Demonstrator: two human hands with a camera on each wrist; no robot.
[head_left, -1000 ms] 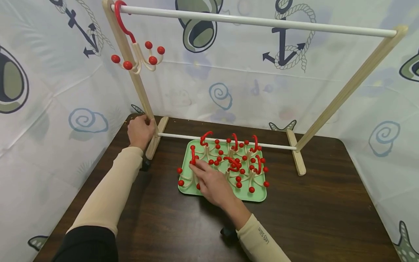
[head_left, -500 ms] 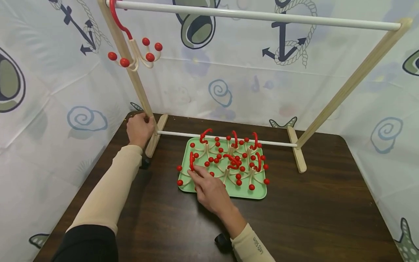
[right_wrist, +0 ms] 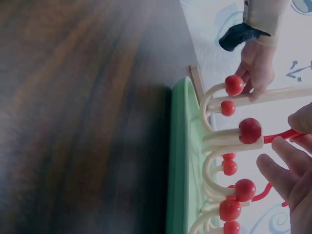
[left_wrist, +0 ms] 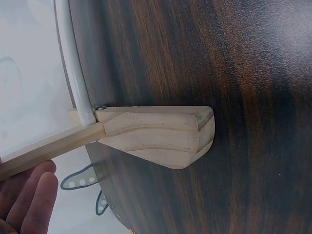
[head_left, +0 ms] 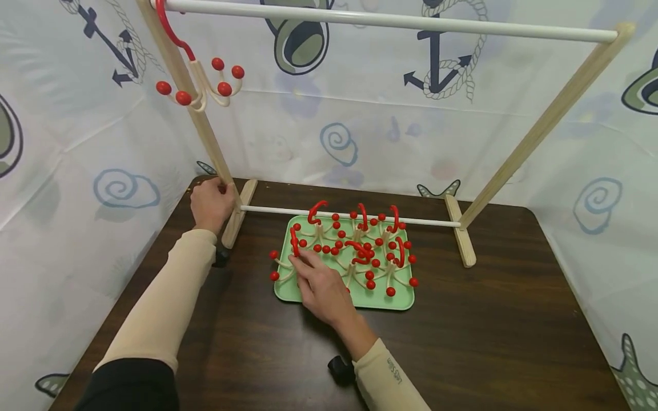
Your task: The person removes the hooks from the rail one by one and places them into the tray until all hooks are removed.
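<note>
In the head view my right hand [head_left: 324, 291] pinches the red hook of a multi-arm hanger [head_left: 295, 242] at the left front of the green tray [head_left: 339, 302]. The right wrist view shows thumb and finger on that red hook [right_wrist: 282, 135], with the cream arms and red balls upright over the tray. My left hand [head_left: 212, 204] grips the left wooden post [head_left: 208, 134] of a rack, low down near its foot. Several similar hangers stand in the tray, their red hooks up; one hook [head_left: 357, 251] in the middle leans over.
Another hanger [head_left: 200, 85] hangs at the left end of the rack's white top rod [head_left: 390, 20]. A lower white rod [head_left: 432, 221] runs behind the tray. The right post [head_left: 545, 125] stands on a wooden foot [head_left: 461, 231]. Dark wood table [head_left: 488, 331] lies in front; a printed curtain is behind.
My right hand and the pinched hanger have risen slightly against the tray. My left hand stays on the post. The head view has shifted a little.
</note>
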